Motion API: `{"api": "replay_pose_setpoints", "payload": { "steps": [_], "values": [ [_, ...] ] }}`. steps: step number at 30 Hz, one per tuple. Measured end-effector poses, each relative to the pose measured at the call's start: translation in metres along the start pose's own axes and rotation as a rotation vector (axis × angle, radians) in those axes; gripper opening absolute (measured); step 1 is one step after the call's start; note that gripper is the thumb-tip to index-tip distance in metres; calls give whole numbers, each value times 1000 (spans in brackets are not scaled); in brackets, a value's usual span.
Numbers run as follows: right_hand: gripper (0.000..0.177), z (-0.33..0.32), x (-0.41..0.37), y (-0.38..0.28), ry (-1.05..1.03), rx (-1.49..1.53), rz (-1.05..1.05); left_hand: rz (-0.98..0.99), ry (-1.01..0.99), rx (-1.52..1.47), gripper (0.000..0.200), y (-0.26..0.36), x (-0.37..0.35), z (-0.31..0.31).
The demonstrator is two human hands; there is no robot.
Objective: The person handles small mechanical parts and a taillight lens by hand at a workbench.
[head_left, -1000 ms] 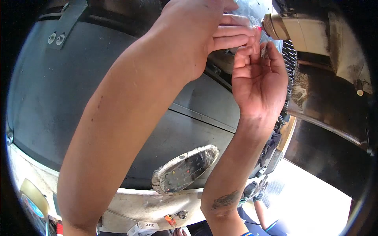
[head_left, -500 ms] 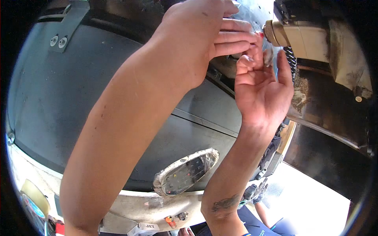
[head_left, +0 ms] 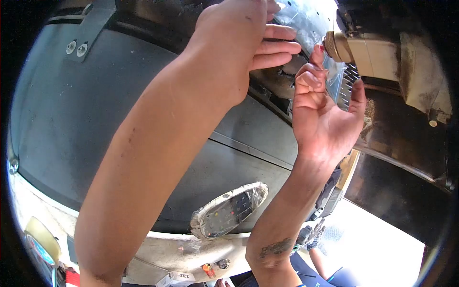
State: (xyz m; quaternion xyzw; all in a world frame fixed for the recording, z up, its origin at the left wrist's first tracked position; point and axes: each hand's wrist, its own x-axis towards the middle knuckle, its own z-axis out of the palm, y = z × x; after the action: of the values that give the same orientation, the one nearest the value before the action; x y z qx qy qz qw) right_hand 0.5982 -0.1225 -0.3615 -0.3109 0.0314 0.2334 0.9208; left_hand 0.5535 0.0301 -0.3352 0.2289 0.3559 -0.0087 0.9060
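Note:
My left hand is at the top centre, its visible fingers stretched out and slightly apart with nothing seen between them. To its right, my right hand is palm up, with one finger raised, the others partly curled and the thumb held well apart. Its raised fingertip is close beside a knurled round collar on a beige machine arm; whether they touch is unclear. A small red spot shows at that fingertip. Behind the fingers lies shiny, clear plastic-like material.
A dark grey panel spans the left. Below are a plastic-covered control panel, a small orange item, a white box marked JET and a round gauge. Another person's arm shows at the lower right.
My hands have moved apart: the left a little left, the right slightly right and down. The fingers that met near the collar are now separated, and my right thumb is farther out.

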Motion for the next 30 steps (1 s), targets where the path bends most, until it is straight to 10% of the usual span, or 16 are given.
{"api": "replay_pose_setpoints", "payload": {
  "steps": [14, 19, 23, 27, 30],
  "values": [
    [47, 7, -42, 6, 219, -231, -130, 6, -105, 137, 36, -4, 17, -22],
    [77, 9, -135, 11, -459, -1925, 5, 72, -104, 167, 34, -9, 15, -22],
    [62, 3, -177, 20, -330, -2157, 214, 127, -154, 111, 32, -15, 21, -30],
    [41, -24, -194, 28, 133, -2032, 100, 40, -178, 183, 31, -3, 13, -30],
    [36, -40, -193, 37, 309, -1226, -75, 185, -86, 225, 29, -19, 9, -18]
  ]
}}
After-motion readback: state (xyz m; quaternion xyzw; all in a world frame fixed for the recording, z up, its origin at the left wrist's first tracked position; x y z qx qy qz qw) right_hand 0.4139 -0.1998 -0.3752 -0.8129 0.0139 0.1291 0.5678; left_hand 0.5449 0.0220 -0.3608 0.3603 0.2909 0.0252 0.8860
